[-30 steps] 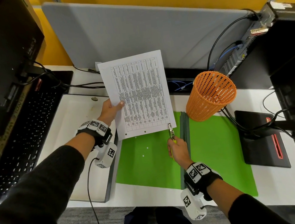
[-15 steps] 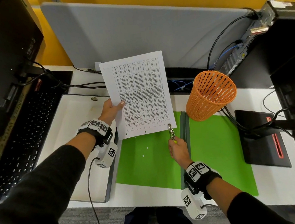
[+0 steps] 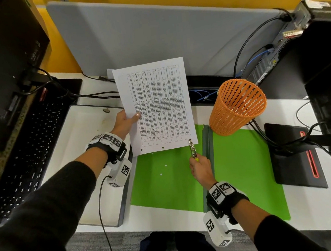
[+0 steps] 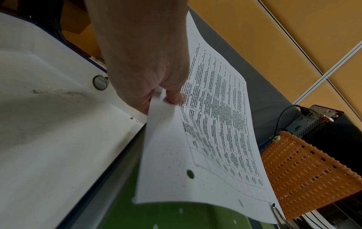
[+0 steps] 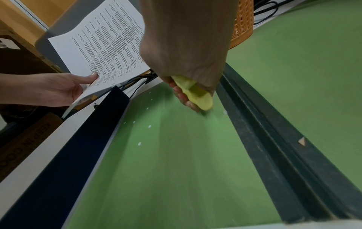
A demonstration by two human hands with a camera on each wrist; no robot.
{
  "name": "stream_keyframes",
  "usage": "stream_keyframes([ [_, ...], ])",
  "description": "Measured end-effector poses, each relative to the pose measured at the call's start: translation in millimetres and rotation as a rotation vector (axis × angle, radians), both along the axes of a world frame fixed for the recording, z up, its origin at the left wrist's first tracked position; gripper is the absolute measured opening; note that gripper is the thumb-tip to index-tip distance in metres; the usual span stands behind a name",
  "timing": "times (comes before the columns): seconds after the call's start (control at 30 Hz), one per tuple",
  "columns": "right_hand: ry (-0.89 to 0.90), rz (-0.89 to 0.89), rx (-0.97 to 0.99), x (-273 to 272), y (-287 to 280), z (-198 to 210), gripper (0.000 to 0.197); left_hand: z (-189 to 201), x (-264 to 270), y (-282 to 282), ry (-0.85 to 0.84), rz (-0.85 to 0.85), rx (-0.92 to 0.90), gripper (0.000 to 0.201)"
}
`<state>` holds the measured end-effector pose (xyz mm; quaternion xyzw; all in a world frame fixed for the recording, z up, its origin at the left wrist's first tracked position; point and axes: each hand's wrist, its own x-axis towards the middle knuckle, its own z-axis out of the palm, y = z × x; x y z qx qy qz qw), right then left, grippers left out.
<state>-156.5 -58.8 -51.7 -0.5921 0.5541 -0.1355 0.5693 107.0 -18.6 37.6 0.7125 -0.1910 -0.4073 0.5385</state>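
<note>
A printed sheet of paper (image 3: 158,105) is held up over the desk, and my left hand (image 3: 131,118) pinches its left edge, thumb on top. Two punched holes (image 3: 162,147) show along its near edge. My right hand (image 3: 199,164) grips the yellow-green handles (image 5: 195,94) of a small metal hole punch (image 3: 192,149). The punch's head sits on the sheet's near right corner. In the left wrist view the paper (image 4: 205,139) curves away from my left hand (image 4: 168,96). An open green folder (image 3: 167,183) lies flat below, dotted with small white paper circles.
An orange mesh basket (image 3: 237,106) leans at the folder's far right. A white tray (image 3: 81,156) lies to the left, with a black keyboard (image 3: 28,152) beyond it. At the right are a black monitor base (image 3: 293,151) and cables. A grey partition (image 3: 159,32) closes the back.
</note>
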Motion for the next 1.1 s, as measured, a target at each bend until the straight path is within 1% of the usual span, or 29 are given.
stream_keyframes([
  [0.13, 0.014, 0.048, -0.028, -1, 0, 6, 0.030, -2, 2, -1, 0.005, -0.007, 0.000, 0.039],
  [0.2, 0.013, 0.064, -0.042, -2, 1, 7, 0.020, -3, 1, -1, 0.001, -0.010, -0.003, 0.039],
  [0.27, -0.005, 0.054, -0.049, -1, 3, 7, 0.005, -4, 2, -1, -0.002, -0.011, -0.002, 0.039],
  [0.3, -0.021, 0.043, -0.063, -2, 3, 9, 0.011, -5, 2, -1, -0.003, -0.009, 0.000, 0.039],
  [0.37, -0.082, 0.018, -0.087, -2, 4, 13, 0.035, -6, 3, -2, -0.005, -0.001, 0.001, 0.039],
  [0.4, -0.114, 0.012, -0.099, -2, 5, 18, 0.043, -6, 3, -3, -0.007, 0.003, 0.001, 0.040],
  [0.43, -0.144, 0.012, -0.114, -2, 5, 21, 0.049, -7, 3, -3, -0.009, 0.007, 0.001, 0.040],
  [0.53, -0.159, 0.038, -0.162, -2, 5, 23, 0.059, -7, 4, -4, -0.010, 0.013, 0.002, 0.040],
  [0.67, -0.158, 0.020, -0.199, -3, 3, 20, 0.058, -8, 5, -3, -0.010, 0.001, 0.004, 0.041],
  [0.9, -0.163, 0.004, -0.179, -2, 0, 15, 0.054, -9, 7, 1, -0.024, -0.001, -0.013, 0.041],
  [1.1, -0.108, 0.011, -0.174, -1, -2, 9, 0.045, -7, 8, 1, -0.033, 0.020, -0.007, 0.041],
])
